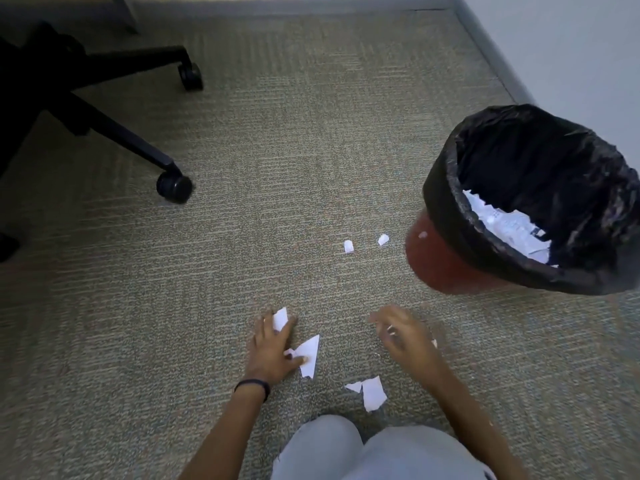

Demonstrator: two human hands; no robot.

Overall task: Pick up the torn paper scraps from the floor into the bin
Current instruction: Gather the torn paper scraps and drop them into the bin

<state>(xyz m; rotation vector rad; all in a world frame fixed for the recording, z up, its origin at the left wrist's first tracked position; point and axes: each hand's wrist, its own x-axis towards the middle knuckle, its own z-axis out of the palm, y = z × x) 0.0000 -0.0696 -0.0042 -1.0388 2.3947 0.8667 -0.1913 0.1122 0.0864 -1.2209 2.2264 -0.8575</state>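
White torn paper scraps lie on the grey-green carpet. My left hand (pixel 273 344) rests low on the floor, a small scrap (pixel 280 318) between its fingers and its thumb on a triangular scrap (pixel 309 355). My right hand (pixel 398 332) hovers blurred to the right, fingers loosely curled; a tiny white bit (pixel 391 330) shows by the fingers. Two more scraps (pixel 372 393) lie near my knees. Two small scraps (pixel 348 246) (pixel 383 239) lie beside the bin. The red bin (pixel 436 265) with a black liner stands at the right, torn paper (pixel 509 225) inside.
A black office chair base (pixel 114 133) with castors stands at the upper left. A wall and grey skirting (pixel 491 53) run along the right behind the bin. My grey-trousered knees (pixel 367 452) fill the bottom edge. Open carpet lies between chair and bin.
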